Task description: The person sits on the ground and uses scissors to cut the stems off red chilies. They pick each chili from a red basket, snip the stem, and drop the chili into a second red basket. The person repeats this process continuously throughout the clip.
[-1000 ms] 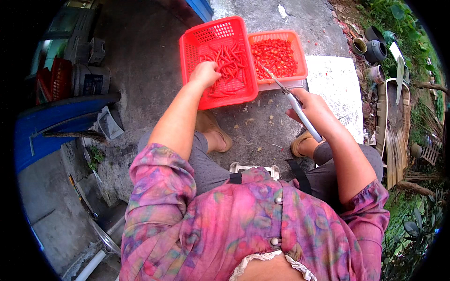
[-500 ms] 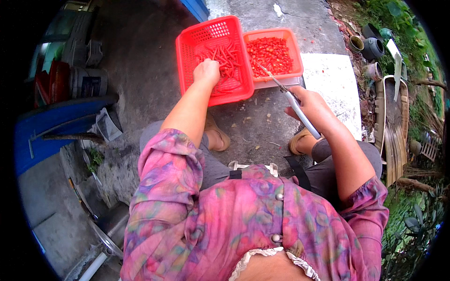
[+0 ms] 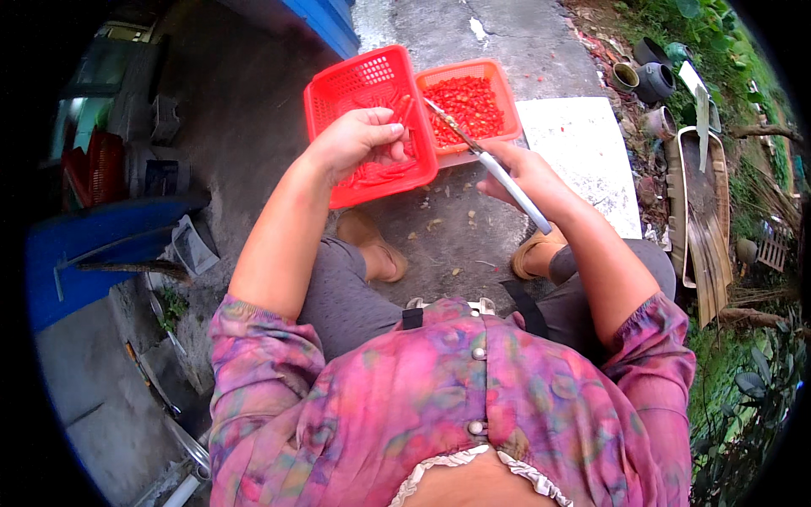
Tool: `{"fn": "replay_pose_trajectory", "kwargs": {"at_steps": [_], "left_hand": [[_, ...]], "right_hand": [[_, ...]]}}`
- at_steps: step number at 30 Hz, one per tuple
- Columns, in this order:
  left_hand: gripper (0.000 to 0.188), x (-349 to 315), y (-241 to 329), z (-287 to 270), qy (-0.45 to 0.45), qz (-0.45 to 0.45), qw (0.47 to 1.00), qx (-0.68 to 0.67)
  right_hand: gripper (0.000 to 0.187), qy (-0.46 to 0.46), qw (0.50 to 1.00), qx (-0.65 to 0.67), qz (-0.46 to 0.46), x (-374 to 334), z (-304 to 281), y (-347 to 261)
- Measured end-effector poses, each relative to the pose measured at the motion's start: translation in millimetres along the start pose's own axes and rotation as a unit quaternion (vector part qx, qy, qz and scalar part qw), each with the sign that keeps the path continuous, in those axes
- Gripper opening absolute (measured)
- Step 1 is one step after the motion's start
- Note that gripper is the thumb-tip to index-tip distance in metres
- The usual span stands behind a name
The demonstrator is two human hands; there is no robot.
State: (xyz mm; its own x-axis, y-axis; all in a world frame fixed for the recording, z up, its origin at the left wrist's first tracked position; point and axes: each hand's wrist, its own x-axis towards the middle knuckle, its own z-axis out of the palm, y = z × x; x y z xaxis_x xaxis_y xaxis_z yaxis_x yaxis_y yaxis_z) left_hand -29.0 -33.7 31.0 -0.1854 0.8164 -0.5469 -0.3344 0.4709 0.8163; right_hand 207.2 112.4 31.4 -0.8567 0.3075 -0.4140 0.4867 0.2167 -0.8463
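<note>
My left hand (image 3: 359, 142) is raised over the larger red plastic basket (image 3: 319, 93), its fingers closed on a red chili pepper (image 3: 407, 110) that sticks up past the fingertips. Whole red chilies (image 3: 384, 173) lie in the basket below it. In my right hand (image 3: 532, 173) is a pair of scissors (image 3: 518, 193) with pale grey handles. Their blades point up and left, over the near left edge of a smaller orange-red basket (image 3: 498, 80). Chopped red chili pieces (image 3: 466, 108) fill that basket. Whether the blades touch the held pepper is hard to see; they look apart.
A white board (image 3: 583, 160) lies on the concrete right of the baskets. Pots (image 3: 655, 83) and a long trough (image 3: 705, 203) line the planted edge at far right. A blue panel (image 3: 101, 237) and a bucket (image 3: 160, 173) stand at left. My feet flank the ground before me.
My left hand has lifted out of the chili pile toward me, now with a pepper in its fingers. The scissors stay in my right hand, and the whole view has shifted slightly.
</note>
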Motion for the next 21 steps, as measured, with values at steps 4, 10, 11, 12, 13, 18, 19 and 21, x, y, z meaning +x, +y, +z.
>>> {"fn": "replay_pose_trajectory", "kwargs": {"at_steps": [4,10,11,12,13,18,19,21], "left_hand": [[0.012,-13.4,5.3,18.7,-0.088,-0.026,0.995,-0.034],[0.012,-12.5,1.6,36.3,-0.101,-0.03,0.994,-0.007],[0.012,-9.2,0.1,36.4,-0.107,-0.026,0.994,-0.01],[0.013,-5.5,-0.6,36.6,-0.113,-0.022,0.993,-0.014],[0.013,-2.4,-1.1,36.4,-0.11,-0.029,0.993,-0.02],[0.015,14.8,-0.5,32.5,-0.091,-0.053,0.994,-0.043],[0.015,17.8,0.6,32.3,-0.073,-0.051,0.995,-0.035],[0.015,21.1,1.1,30.1,-0.073,-0.045,0.996,-0.038]], "right_hand": [[0.049,-0.029,0.996,0.067,-0.045,0.0,3.3,2.5],[0.044,-0.01,0.994,0.08,-0.079,0.1,5.0,7.0],[0.039,0.008,0.992,0.079,-0.1,1.7,6.6,11.4],[0.034,0.026,0.989,0.078,-0.12,2.6,6.9,14.0],[0.033,0.036,0.992,0.062,-0.105,3.0,6.5,14.5],[0.049,-0.022,0.99,0.049,0.127,-1.3,-6.2,-15.6],[0.049,-0.014,0.991,0.05,0.122,-0.9,-5.9,-14.3],[0.05,0.0,0.993,0.051,0.111,0.4,-4.2,-8.1]]}}
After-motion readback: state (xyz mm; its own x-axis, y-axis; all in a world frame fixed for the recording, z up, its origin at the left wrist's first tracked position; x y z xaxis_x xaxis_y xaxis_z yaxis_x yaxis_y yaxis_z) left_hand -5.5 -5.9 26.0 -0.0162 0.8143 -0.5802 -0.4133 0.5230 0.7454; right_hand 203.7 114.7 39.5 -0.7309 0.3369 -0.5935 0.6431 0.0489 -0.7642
